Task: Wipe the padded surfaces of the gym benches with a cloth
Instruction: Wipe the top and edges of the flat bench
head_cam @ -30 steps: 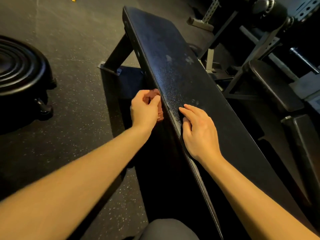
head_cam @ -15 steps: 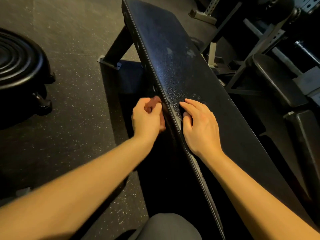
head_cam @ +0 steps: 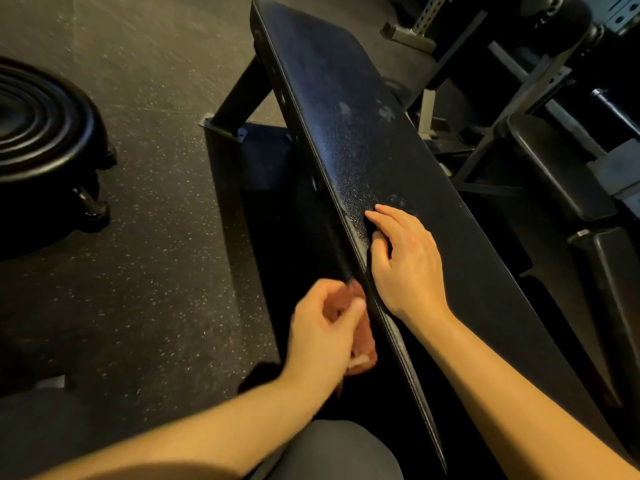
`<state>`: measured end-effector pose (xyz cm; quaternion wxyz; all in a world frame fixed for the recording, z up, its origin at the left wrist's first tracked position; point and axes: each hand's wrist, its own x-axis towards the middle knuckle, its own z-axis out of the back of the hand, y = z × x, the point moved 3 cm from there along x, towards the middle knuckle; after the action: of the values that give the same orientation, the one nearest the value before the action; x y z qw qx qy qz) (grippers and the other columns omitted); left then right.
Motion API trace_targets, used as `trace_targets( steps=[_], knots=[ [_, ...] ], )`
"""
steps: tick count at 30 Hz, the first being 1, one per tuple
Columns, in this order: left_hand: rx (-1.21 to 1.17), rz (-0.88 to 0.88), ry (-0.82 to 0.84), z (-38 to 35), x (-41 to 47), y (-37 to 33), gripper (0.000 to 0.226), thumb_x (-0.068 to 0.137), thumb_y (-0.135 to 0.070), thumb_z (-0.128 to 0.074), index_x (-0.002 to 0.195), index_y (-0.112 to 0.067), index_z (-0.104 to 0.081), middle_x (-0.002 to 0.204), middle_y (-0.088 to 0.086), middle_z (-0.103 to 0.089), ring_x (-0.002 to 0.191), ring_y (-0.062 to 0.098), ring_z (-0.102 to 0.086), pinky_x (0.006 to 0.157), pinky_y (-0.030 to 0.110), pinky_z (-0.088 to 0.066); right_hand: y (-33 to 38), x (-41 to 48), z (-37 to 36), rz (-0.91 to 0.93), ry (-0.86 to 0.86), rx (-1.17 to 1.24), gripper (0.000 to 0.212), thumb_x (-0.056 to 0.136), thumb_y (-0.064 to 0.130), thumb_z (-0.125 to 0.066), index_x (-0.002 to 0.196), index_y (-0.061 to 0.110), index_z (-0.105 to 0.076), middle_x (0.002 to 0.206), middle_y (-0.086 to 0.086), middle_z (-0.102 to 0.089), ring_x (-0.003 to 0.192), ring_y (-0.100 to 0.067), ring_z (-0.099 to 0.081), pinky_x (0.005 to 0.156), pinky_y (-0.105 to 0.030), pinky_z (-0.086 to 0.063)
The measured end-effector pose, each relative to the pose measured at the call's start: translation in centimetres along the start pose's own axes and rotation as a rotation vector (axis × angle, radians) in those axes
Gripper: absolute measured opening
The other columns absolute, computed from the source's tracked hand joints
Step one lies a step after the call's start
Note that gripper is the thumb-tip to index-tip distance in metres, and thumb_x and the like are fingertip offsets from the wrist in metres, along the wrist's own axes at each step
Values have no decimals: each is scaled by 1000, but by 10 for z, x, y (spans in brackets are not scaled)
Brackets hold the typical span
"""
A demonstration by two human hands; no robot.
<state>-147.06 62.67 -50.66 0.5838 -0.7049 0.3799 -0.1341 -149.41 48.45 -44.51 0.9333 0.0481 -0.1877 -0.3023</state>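
Observation:
A long black padded bench [head_cam: 349, 109] runs from the top centre down to the lower right. My left hand [head_cam: 322, 330] grips a reddish-brown cloth [head_cam: 363, 337] against the bench's left side edge, low and close to me; the hand is blurred. My right hand [head_cam: 405, 265] rests flat on the pad's top near that same edge, fingers spread and pointing away from me. Most of the cloth is hidden behind my left hand.
Speckled rubber flooring [head_cam: 166, 188] lies to the left. A round black ribbed object on castors [head_cam: 41, 140] stands at far left. More black pads [head_cam: 561, 168] and a metal rack frame [head_cam: 502, 84] crowd the right. My knee [head_cam: 332, 452] shows at the bottom.
My left hand has slid the cloth along the bench's side edge toward me, from beside my right fingertips to below my right wrist. My right hand has stayed on the pad.

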Motion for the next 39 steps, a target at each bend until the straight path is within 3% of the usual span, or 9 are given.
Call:
trace_targets(
  steps=[7, 13, 19, 22, 25, 28, 32, 35, 39],
  knots=[
    [-151, 10, -318, 25, 120, -34, 9, 98, -11, -62, 96, -19, -62, 71, 2, -61, 59, 18, -57, 46, 26, -47, 1, 0, 0, -11, 19, -3, 37, 101, 19, -50, 135, 22, -65, 144, 8, -57, 136, -8, -45, 109, -24, -28],
    [-80, 84, 37, -1, 1, 13, 10, 99, -16, -64, 96, -26, -64, 80, 3, -67, 67, 19, -66, 53, 32, -53, 1, 0, -1, -10, 6, -1, 36, 101, 17, -51, 132, 21, -67, 142, 8, -59, 135, -9, -47, 109, -27, -32],
    [-60, 2, -305, 24, 108, -28, 10, 98, -18, -63, 98, -28, -63, 85, 1, -69, 76, 23, -70, 64, 39, -59, 0, -1, 0, -8, 13, 4, 36, 101, 17, -51, 133, 21, -66, 143, 8, -58, 135, -7, -45, 107, -21, -28],
    [-12, -103, -115, 7, 34, -16, 13, 95, -23, -68, 98, -34, -63, 83, -3, -69, 74, 21, -70, 66, 49, -63, -1, 0, 0, -5, -6, 17, 36, 100, 17, -51, 132, 21, -67, 142, 8, -59, 134, -8, -46, 108, -24, -30],
    [30, -140, -10, -1, -4, -8, 17, 98, -15, -67, 98, -32, -64, 89, -10, -71, 77, 10, -71, 67, 30, -61, -1, 0, -1, -2, 4, 10, 36, 100, 17, -51, 133, 21, -66, 142, 8, -58, 135, -8, -46, 110, -25, -30],
    [-45, -63, -176, 10, 62, -18, 11, 96, -17, -66, 94, -28, -63, 77, -4, -68, 68, 19, -68, 59, 47, -62, 0, 0, 1, -5, 0, 17, 36, 100, 16, -52, 133, 21, -66, 142, 8, -58, 135, -8, -47, 109, -23, -30],
    [-40, -68, -335, 24, 119, -40, 7, 101, -12, -60, 100, -19, -61, 71, -1, -61, 49, 7, -59, 42, 25, -47, 0, 0, 1, -11, 19, 2, 36, 101, 19, -51, 134, 23, -65, 143, 9, -57, 136, -7, -46, 109, -22, -27],
    [-76, -60, -156, 8, 52, -18, 9, 100, -13, -62, 102, -22, -61, 72, -1, -64, 56, 10, -62, 47, 37, -56, 0, 2, 1, -6, -3, 9, 35, 100, 17, -52, 132, 21, -67, 142, 8, -59, 135, -7, -46, 109, -21, -28],
    [75, -131, -11, 5, 10, 3, 13, 98, -15, -65, 99, -28, -64, 81, -7, -69, 73, 12, -68, 60, 33, -57, 0, 0, -1, -6, -4, 18, 35, 101, 17, -51, 132, 21, -67, 142, 8, -59, 135, -7, -47, 110, -23, -29]
  ],
)
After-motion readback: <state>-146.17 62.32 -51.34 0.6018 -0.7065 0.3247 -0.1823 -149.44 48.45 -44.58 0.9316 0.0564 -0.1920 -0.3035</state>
